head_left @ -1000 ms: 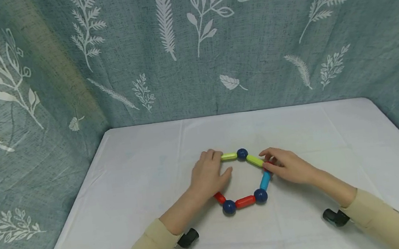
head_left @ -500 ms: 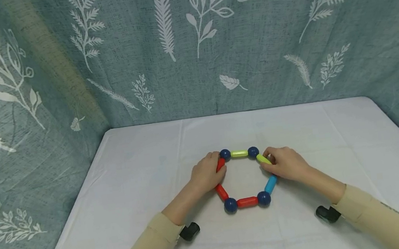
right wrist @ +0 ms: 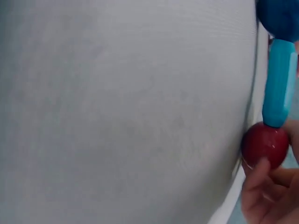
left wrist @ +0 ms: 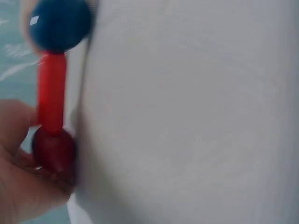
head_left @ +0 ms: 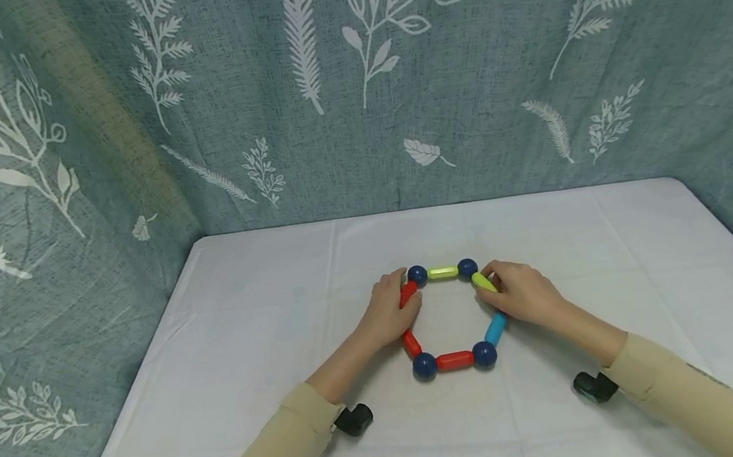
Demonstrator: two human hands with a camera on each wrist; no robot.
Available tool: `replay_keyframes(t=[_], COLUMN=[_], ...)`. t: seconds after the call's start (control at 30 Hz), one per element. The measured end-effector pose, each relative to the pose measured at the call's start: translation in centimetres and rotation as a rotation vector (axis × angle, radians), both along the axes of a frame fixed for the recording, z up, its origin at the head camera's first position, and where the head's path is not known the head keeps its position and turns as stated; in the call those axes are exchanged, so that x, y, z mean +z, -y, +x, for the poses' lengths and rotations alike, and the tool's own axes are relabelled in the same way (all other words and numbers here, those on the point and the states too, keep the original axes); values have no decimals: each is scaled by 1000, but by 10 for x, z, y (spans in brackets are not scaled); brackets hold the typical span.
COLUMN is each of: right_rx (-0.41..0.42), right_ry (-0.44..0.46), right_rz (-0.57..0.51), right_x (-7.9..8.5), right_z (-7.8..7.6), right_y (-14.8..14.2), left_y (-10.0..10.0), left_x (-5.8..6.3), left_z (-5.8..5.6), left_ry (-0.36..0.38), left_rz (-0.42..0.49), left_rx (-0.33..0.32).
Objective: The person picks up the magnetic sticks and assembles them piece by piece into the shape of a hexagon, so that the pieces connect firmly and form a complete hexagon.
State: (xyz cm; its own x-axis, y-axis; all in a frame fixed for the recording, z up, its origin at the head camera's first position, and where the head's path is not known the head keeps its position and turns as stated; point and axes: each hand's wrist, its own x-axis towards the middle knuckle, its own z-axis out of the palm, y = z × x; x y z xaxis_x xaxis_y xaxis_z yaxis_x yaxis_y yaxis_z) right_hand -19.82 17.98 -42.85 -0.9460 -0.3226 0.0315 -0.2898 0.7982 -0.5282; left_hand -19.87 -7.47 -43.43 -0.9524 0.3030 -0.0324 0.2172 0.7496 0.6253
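Note:
A six-sided ring of toy rods and balls lies between both hands. Dark blue balls mark its front and back corners. Its front rod is red, the back rod yellow-green. My left hand holds the left corner, where the left wrist view shows a red ball in the fingers below a red rod. At the right corner my right hand grips another red ball, which joins a light blue rod and, in the head view, a second yellow-green rod.
White cloth covers the table around the ring. Behind and to the left hangs a green-blue curtain with white leaf prints. Each sleeve carries a small black wrist camera close over the cloth.
The ring, skewed at first with its back side pulled left, has become an even hexagon. Both hands have since carried it slightly away from the body, and its back corners have shifted right.

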Motion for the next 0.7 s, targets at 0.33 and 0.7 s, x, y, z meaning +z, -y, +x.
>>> replay_keyframes(t=[0.33, 0.7], right_rx=[83, 75], right_ry=[60, 82], right_rz=[-82, -133], right_x=[-2, -3], right_z=[13, 13], right_y=[-16, -19], left_y=[31, 20], left_x=[17, 5], left_z=[13, 13], left_ry=[76, 126], left_rz=[15, 189], left_rx=[8, 36])
